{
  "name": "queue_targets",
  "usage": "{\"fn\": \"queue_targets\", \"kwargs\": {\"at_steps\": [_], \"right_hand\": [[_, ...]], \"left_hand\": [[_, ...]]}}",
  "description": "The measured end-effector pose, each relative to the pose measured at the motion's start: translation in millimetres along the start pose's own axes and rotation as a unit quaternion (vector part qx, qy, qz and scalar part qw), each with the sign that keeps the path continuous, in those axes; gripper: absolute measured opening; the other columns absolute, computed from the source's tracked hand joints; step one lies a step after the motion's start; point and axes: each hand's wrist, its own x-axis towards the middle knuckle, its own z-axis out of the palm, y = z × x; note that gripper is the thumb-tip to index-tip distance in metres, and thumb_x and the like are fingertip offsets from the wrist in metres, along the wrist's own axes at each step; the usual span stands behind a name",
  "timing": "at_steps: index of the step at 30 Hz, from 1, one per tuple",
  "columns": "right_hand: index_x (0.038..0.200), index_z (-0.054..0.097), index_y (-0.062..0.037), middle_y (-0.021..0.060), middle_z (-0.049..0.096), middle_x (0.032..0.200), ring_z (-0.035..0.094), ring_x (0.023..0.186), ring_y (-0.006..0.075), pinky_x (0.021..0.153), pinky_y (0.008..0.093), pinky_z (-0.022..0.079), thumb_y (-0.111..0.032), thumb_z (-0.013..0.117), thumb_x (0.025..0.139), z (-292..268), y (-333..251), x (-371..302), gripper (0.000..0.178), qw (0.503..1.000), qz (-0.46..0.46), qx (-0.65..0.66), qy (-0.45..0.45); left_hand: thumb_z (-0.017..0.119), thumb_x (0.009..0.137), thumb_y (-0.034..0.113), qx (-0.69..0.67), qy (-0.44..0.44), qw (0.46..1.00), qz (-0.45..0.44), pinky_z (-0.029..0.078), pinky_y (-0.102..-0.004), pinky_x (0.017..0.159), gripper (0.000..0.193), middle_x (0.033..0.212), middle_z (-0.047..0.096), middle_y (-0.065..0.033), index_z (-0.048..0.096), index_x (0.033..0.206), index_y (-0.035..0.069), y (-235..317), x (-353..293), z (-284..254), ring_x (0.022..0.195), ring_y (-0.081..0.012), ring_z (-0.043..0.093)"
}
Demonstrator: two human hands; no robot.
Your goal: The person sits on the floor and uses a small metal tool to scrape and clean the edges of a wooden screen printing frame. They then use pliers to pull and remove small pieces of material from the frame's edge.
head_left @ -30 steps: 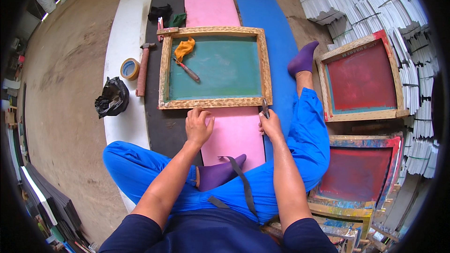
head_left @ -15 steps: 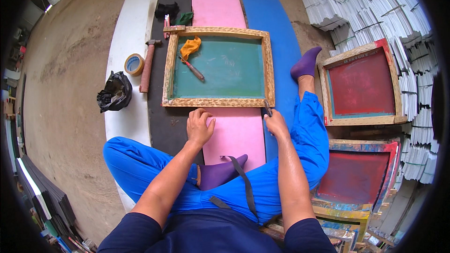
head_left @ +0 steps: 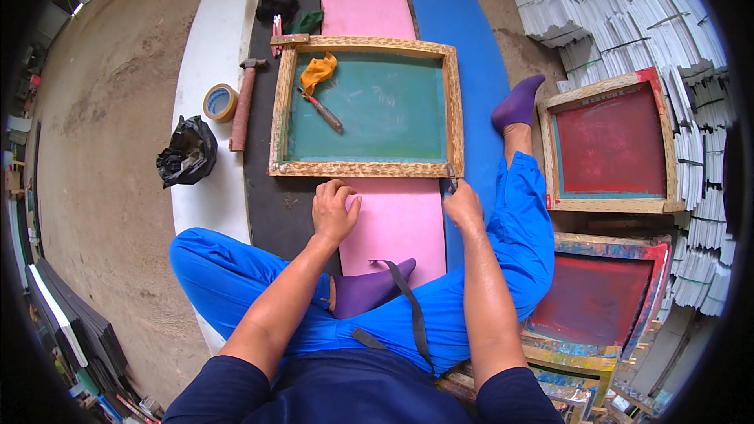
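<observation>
A wooden frame with green mesh stretched across it lies flat in front of me. My right hand is closed around a slim dark metal tool, whose tip meets the frame's near right corner; my fingers partly hide it, so its exact kind is unclear. Just short of the near rail is my left hand, thumb apart and fingers loosely bent, holding nothing. On the mesh rest an orange cloth and a tool with a dark reddish handle.
Left of the frame lie a hammer, a roll of tape and a crumpled black plastic bag. Two frames with red mesh, one upper and one lower, stand at right, near stacked white sheets. Long coloured boards run underneath.
The view has shifted slightly, so the frame and boards sit a little differently in it. The metal tool stays at the same corner; both hands keep nearly the same pose.
</observation>
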Motion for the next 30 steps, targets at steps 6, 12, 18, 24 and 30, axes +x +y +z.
{"fn": "queue_targets", "kwargs": {"at_steps": [6, 12, 18, 24, 30], "right_hand": [[0.115, 0.067, -0.0057, 0.0272, 0.072, 0.111, 0.066, 0.111, 0.0484, 0.092, 0.0569, 0.052, -0.009, 0.058, 0.088, 10.0, 3.3, 2.2, 0.029, 0.998, 0.014, 0.055, 0.035], [0.102, 0.067, -0.0038, 0.0232, 0.074, 0.093, 0.071, 0.09, 0.0447, 0.077, 0.0536, 0.056, -0.006, 0.059, 0.086, 31.6, 27.9, 20.2, 0.018, 0.993, -0.033, 0.098, 0.061], [0.089, 0.058, -0.007, 0.0059, 0.06, 0.064, 0.059, 0.046, 0.0161, 0.036, 0.0338, 0.043, 0.002, 0.06, 0.083, 40.7, 33.3, 21.0, 0.011, 0.95, -0.041, 0.309, -0.007], [0.119, 0.061, -0.0038, 0.0129, 0.071, 0.08, 0.069, 0.06, 0.0189, 0.051, 0.0322, 0.054, -0.026, 0.06, 0.105, 22.1, 32.3, 7.7, 0.026, 0.902, -0.013, 0.417, -0.108], [0.152, 0.045, -0.0029, 0.0234, 0.072, 0.118, 0.076, 0.096, 0.0285, 0.076, 0.0362, 0.062, -0.039, 0.048, 0.111, -10.2, 8.9, -30.8, 0.055, 0.846, -0.103, 0.442, -0.279]], "left_hand": [[0.078, 0.083, 0.022, -0.001, 0.003, 1.0, -0.004, 0.048, -0.0443, 0.091, 0.016, 0.107, 0.063, -0.0052, 0.074, 0.095, 0.012, 1.1, 4.7, 3.0, 0.109, -0.0287, 0.058], [0.078, 0.084, 0.022, 0.002, -0.001, 1.0, -0.013, 0.049, -0.0438, 0.09, 0.015, 0.104, 0.064, -0.0053, 0.074, 0.095, 0.012, 1.3, 7.6, 4.4, 0.109, -0.0285, 0.058], [0.078, 0.084, 0.023, 0.001, 0.003, 1.0, -0.016, 0.049, -0.0434, 0.091, 0.016, 0.106, 0.064, -0.0054, 0.074, 0.095, 0.012, -0.5, 6.9, 4.9, 0.109, -0.0285, 0.058], [0.077, 0.085, 0.024, -0.005, 0.0, 1.0, -0.016, 0.048, -0.0437, 0.091, 0.016, 0.108, 0.065, -0.0051, 0.074, 0.096, 0.012, -0.5, 6.2, -0.7, 0.11, -0.0283, 0.058], [0.077, 0.087, 0.024, -0.072, -0.002, 0.997, -0.042, 0.051, -0.0431, 0.089, 0.018, 0.101, 0.071, -0.0067, 0.075, 0.096, 0.009, 7.7, 4.9, -12.8, 0.101, -0.0288, 0.063]]}}
